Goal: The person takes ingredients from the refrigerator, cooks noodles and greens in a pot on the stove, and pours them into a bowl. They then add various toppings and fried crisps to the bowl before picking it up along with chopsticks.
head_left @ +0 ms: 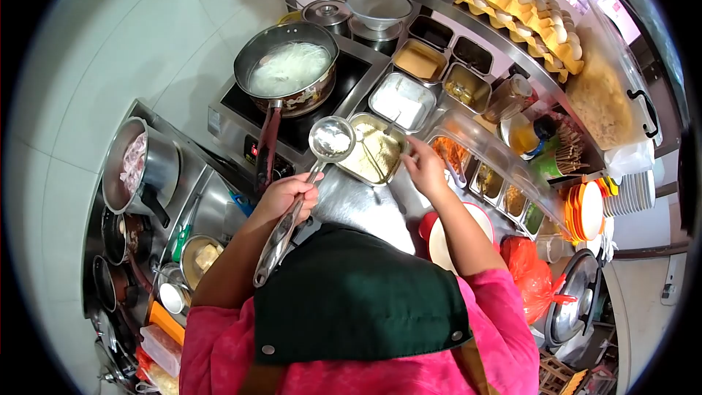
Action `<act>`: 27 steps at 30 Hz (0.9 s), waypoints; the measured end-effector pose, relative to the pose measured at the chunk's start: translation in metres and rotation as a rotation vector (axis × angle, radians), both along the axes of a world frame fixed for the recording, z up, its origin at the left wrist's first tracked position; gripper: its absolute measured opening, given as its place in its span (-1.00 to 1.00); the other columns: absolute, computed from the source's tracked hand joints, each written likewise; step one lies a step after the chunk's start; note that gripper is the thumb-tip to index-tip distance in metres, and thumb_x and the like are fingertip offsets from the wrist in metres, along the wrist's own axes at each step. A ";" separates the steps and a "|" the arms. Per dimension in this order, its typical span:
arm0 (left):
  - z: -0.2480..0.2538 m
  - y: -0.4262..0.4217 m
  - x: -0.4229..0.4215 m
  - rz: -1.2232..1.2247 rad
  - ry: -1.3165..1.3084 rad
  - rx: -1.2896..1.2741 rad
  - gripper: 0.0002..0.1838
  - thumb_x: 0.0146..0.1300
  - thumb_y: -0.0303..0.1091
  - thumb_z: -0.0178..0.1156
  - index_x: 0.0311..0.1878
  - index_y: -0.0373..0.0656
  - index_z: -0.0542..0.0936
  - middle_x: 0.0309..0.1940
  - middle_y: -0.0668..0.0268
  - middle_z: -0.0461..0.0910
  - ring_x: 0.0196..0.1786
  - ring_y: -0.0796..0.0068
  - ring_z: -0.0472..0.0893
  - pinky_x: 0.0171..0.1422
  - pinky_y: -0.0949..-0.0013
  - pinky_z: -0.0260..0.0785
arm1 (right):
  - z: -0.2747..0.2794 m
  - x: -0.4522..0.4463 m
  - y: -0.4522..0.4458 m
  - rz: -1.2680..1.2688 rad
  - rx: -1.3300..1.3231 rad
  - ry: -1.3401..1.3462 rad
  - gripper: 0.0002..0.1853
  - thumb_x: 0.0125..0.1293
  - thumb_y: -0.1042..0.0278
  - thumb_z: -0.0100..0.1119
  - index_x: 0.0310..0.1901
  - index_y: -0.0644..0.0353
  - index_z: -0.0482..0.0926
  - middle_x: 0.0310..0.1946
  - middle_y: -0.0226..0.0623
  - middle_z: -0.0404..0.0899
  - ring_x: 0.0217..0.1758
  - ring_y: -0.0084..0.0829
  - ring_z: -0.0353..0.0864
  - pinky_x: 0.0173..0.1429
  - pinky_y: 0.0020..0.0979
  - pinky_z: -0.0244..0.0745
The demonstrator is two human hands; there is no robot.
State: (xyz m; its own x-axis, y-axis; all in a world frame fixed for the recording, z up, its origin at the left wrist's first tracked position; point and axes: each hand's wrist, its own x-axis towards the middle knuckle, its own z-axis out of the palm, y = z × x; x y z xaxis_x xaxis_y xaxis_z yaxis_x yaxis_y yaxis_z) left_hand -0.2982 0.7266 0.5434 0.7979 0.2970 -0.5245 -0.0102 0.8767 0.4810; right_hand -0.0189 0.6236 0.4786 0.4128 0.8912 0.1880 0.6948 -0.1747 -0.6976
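Note:
My left hand (292, 194) is closed around the handle of a metal ladle (287, 235). The ladle's bowl, with a little white stuff in it, is over the left rim of a steel tin (363, 178) of pale yellow granules. A spoon (371, 152) rests in those granules. Just beyond the tin's right edge is my right hand (426, 168), fingers apart and seemingly holding nothing. Behind it sits a tin of white powder (402, 100) with its own spoon. At the upper left, a pot (259, 42) on the cooktop holds pale noodles in liquid.
A tin of orange shreds (448, 151) and several smaller condiment tins line the right side under a clear cover (504, 168). Egg trays (512, 11) sit on the shelf above. A pot of raw meat (135, 153) stands far left. Orange plates (583, 211) are stacked at right.

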 end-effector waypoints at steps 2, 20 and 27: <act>-0.003 0.002 0.007 -0.001 -0.027 -0.030 -0.65 0.21 -0.47 -0.18 0.08 -0.21 0.27 -0.64 0.47 0.20 -0.69 0.72 0.13 -0.70 0.65 -0.05 | -0.002 -0.003 0.033 0.059 0.006 -0.066 -0.63 0.05 0.39 0.17 -0.05 0.17 0.46 -0.28 -0.10 0.52 -0.24 -0.20 0.52 -0.17 -0.33 0.42; -0.011 0.016 0.066 -0.060 -0.004 -0.021 -0.76 0.20 -0.45 -0.17 -0.07 -0.16 0.37 -0.62 0.48 0.28 -0.70 0.73 0.16 -0.69 0.65 0.00 | -0.057 0.016 0.047 -0.228 0.358 0.178 -0.81 0.21 0.33 0.04 -0.30 0.30 0.51 -0.40 -0.08 0.54 -0.36 -0.21 0.54 -0.23 -0.37 0.42; -0.004 0.020 0.080 -0.019 0.063 0.070 -0.85 0.19 -0.43 -0.13 -0.17 -0.16 0.36 -0.65 0.52 0.25 -0.73 0.77 0.15 -0.72 0.68 -0.02 | -0.071 0.007 0.036 -0.290 0.426 0.683 -0.82 0.24 0.34 0.03 -0.25 0.28 0.52 -0.41 -0.25 0.55 -0.38 -0.45 0.50 -0.23 -0.50 0.39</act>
State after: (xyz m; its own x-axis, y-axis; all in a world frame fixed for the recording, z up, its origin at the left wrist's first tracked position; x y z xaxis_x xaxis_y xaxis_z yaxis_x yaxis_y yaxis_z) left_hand -0.2183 0.7467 0.5392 0.7700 0.3196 -0.5522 0.0386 0.8406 0.5403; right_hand -0.0115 0.6592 0.4077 0.7585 0.6423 0.1100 0.0663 0.0918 -0.9936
